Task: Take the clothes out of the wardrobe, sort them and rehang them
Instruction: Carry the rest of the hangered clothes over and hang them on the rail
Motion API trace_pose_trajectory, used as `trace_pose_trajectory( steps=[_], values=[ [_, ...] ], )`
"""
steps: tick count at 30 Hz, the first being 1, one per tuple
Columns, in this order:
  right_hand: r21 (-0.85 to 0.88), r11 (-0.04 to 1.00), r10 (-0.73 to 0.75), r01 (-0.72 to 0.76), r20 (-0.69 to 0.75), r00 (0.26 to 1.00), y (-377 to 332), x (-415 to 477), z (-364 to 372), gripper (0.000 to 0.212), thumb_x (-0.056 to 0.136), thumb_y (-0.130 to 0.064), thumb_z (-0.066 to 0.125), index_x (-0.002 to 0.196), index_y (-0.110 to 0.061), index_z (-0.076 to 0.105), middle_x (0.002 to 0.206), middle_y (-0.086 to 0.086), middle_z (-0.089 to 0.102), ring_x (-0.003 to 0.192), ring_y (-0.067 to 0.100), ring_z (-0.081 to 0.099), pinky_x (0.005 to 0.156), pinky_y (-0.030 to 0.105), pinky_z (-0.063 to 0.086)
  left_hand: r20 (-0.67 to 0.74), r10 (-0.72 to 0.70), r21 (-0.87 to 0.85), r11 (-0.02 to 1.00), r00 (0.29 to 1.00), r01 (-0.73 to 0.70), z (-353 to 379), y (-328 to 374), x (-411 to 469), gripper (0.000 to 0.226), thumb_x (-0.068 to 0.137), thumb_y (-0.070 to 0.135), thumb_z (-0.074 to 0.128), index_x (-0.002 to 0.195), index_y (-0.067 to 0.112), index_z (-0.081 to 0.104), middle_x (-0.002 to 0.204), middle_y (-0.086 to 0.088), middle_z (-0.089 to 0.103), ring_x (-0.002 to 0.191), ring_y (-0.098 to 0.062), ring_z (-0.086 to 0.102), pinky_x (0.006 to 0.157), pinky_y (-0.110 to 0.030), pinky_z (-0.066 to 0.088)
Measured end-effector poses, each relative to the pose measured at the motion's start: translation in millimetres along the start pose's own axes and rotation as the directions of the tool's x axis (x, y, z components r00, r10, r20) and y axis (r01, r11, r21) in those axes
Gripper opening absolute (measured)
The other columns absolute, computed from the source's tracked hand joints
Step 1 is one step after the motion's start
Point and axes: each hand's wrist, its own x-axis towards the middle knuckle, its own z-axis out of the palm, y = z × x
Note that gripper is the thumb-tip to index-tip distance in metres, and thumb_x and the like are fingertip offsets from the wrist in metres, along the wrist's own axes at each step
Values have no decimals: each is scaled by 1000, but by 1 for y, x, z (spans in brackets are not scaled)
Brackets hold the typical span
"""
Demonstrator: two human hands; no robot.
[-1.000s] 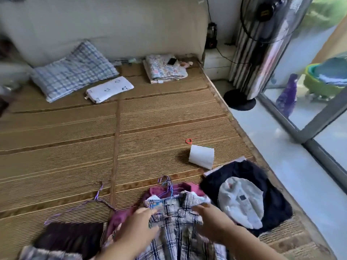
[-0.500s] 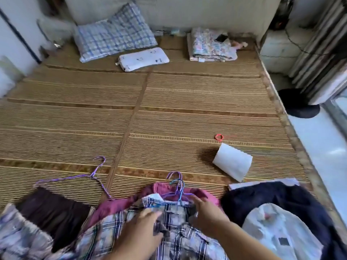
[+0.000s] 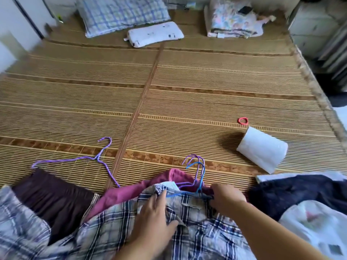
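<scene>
Plaid shirt: It lies on the straw mat, right under both hands. It was there a second ago too.
Blue hanger: It is still inside the shirt's neck. Its hook pokes out past the collar.
Left hand: The fingers are mostly straight and lie flat on the shirt. They have slid up a little, and one fingertip now touches the collar. It holds nothing tight.
Right hand: The fingers are curled and pinch the shirt's collar, just where the hanger's arm goes in. It has hardly moved from that spot.
Biggest change: The head turned left. The shirt and the piles did not move.
Purple hooks: They sit just beside the blue hook, above the shirt.
Pink top: It lies under the shirt and sticks out on its left.
Loose purple hanger: It is bare, up and left of the shirt.
Dark clothes: A pile just right of the shirt.
What it means: I think the hanger is about to be pulled out of the shirt. That is not done yet. Sorting is only partly done, and nothing has been hung back up yet.
</scene>
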Motion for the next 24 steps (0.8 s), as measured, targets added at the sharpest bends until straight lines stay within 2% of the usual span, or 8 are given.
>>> trace_pose_trajectory(
  steps=[4, 7, 10, 13, 15, 19, 21, 24],
  values=[
    [252, 968, -17, 16, 2, 1000, -3, -30, -32, 33, 73, -55, 64, 94, -30, 65, 76, -5, 62, 80, 19, 63, 59, 23, 38, -86, 74, -52, 996, 994, -79, -31, 28, -11, 85, 84, 66, 42, 149, 32, -2, 151, 8, 15, 134, -17, 29, 104, -29, 31],
    [390, 919, -57, 55, -8, 998, -10, -69, -59, 31, 68, -57, 71, 89, -35, 64, 71, -10, 62, 65, 8, 56, 52, 21, 37, -42, 100, -62, 993, 994, -103, -57, 61, -24, 80, 87, 65, 38, 150, 28, 5, 156, 7, 11, 142, -15, 15, 111, -34, 23],
    [440, 889, -113, 129, -62, 992, -19, -118, -79, 29, 66, -57, 70, 78, -32, 61, 66, -10, 60, 59, 5, 52, 51, 20, 37, -91, 70, -127, 988, 993, -82, -85, 96, -42, 74, 89, 59, 41, 148, 21, 19, 154, 1, 23, 140, -16, 21, 112, -34, 25],
    [512, 846, -121, 150, -88, 989, -29, -174, -96, 33, 63, -57, 70, 63, -28, 55, 55, -6, 57, 47, 2, 44, 48, 21, 35, -118, 18, -198, 979, 993, -41, -121, 121, -68, 53, 88, 56, 45, 128, 20, 44, 126, 0, 53, 117, -22, 49, 90, -35, 45],
    [491, 858, -107, 151, -117, 987, -30, -203, -102, 39, 60, -59, 71, 63, -24, 53, 56, -4, 56, 50, 5, 44, 51, 24, 35, -81, 32, -292, 955, 996, -54, -140, 133, -88, 36, 89, 52, 48, 113, 26, 52, 108, 4, 63, 98, -21, 58, 76, -32, 45],
    [460, 872, -130, 169, -117, 985, -26, -260, -116, 35, 59, -53, 76, 61, -29, 52, 59, -7, 52, 53, 1, 41, 50, 20, 31, -43, 114, -564, 817, 993, -118, -169, 154, -139, 9, 93, 32, 49, 94, 37, 56, 99, 10, 69, 91, -10, 64, 82, -32, 51],
    [479, 855, -166, 198, -109, 980, -21, -285, -124, 29, 53, -58, 75, 59, -38, 56, 55, -9, 52, 51, -2, 40, 48, 17, 32, -46, 133, -685, 717, 990, -128, -179, 165, -164, 23, 95, 18, 47, 85, 36, 56, 93, 11, 70, 88, -6, 66, 85, -35, 53],
    [502, 829, -211, 248, -129, 969, -15, -324, -141, 31, 49, -62, 75, 60, -38, 58, 59, -12, 57, 54, -5, 47, 53, 13, 37, -99, 166, -777, 603, 981, -180, -192, 177, -202, 33, 95, 5, 43, 88, 34, 58, 91, 7, 70, 85, -4, 67, 87, -26, 53]
  ],
)
